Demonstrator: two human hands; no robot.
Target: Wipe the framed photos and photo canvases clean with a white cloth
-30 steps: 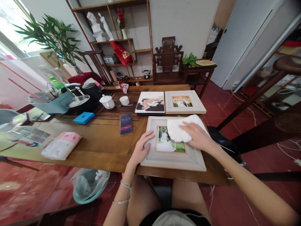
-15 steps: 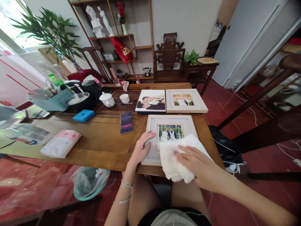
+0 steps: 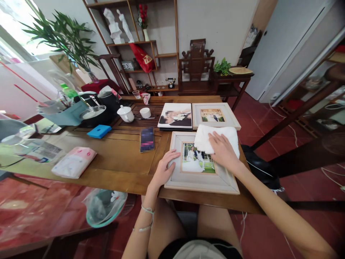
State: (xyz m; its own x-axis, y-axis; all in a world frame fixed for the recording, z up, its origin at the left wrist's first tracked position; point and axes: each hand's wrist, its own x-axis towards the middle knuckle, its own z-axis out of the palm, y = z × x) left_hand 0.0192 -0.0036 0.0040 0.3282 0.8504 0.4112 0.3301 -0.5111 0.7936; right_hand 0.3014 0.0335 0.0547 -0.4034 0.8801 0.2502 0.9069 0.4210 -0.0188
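Observation:
A pale wooden picture frame (image 3: pixel 226 182) lies flat at the near right of the table. Its photo (image 3: pixel 198 162) of a couple outdoors is partly covered. My left hand (image 3: pixel 165 169) rests on the frame's left border, fingers stretched out and lying on top. Over the frame's upper right corner, my right hand (image 3: pixel 222 149) presses a folded white cloth (image 3: pixel 231 138) and holds it. Part of the cloth hides the top border and touches near the frame behind.
Behind are a second picture frame (image 3: pixel 234 122) and a black-and-white picture panel (image 3: pixel 164 121). Further left lie a phone (image 3: pixel 147 139), a blue box (image 3: pixel 99 131), a tissue pack (image 3: pixel 74 163) and a lidded white cup (image 3: pixel 125 113). A lined bin (image 3: pixel 105 212) stands below the table's front edge.
My right hand has moved the cloth away from me, from the frame's lower right to its upper right. More of the photo and lower border shows. My left hand has stayed on the left border.

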